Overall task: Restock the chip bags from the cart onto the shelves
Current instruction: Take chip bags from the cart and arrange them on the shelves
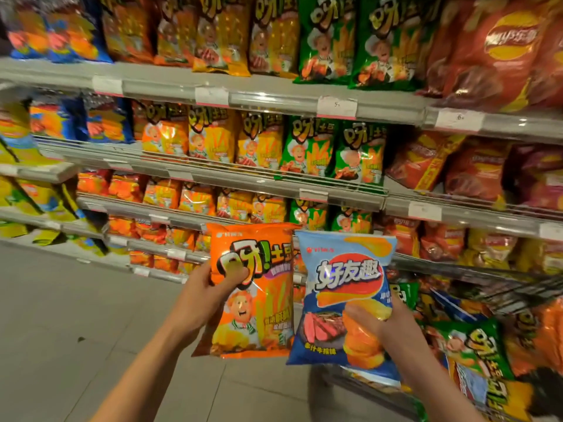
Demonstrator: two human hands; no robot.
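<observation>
My left hand grips an orange chip bag by its left edge, thumb across the front. My right hand holds a blue chip bag from its right side, thumb pressed on the front. Both bags are upright, side by side, in front of the lower shelves. The wire cart stands at the lower right, holding green and orange bags.
Grey shelves run across the view, packed with orange, green, blue, yellow and red chip bags. Price tags hang on the shelf edges. A grey tiled floor lies at the lower left.
</observation>
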